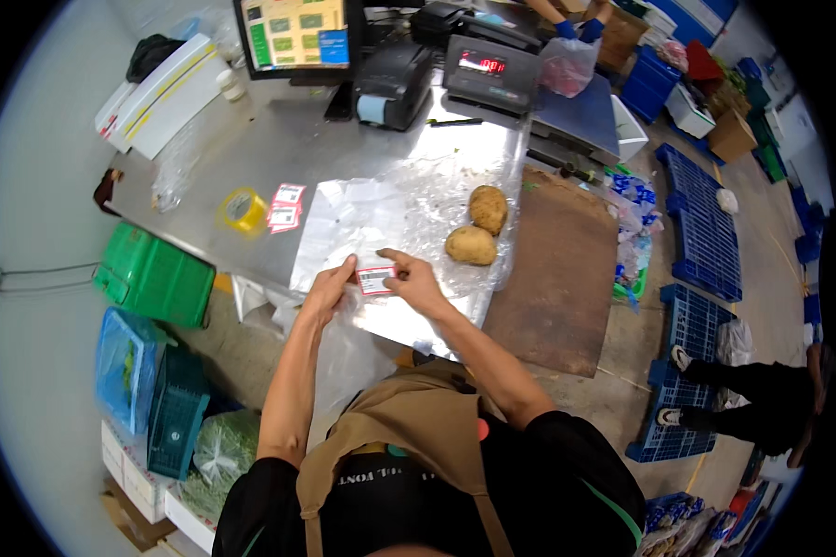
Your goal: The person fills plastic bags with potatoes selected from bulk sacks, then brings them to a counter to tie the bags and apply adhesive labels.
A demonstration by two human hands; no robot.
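A white label with a red border (374,281), bearing a printed code and writing, lies between my hands at the table's front edge. The thumb of my right hand (421,284) presses on its right end, and the index finger reaches out above it. Beside the label's left end is my left hand (326,291); what its fingers grip is hidden. Clear plastic film (421,202) and white sheets (352,209) are spread under and beyond my hands. Two potatoes, one upper (488,209) and one lower (471,246), rest on the film to the right.
Left on the metal table (251,146) are a yellow tape roll (244,211) and several red-bordered labels (285,209). Behind stand a monitor (296,35), a label printer (393,83) and a scale display (491,69). Another person's gloved hands (578,29) hold a bag (569,66).
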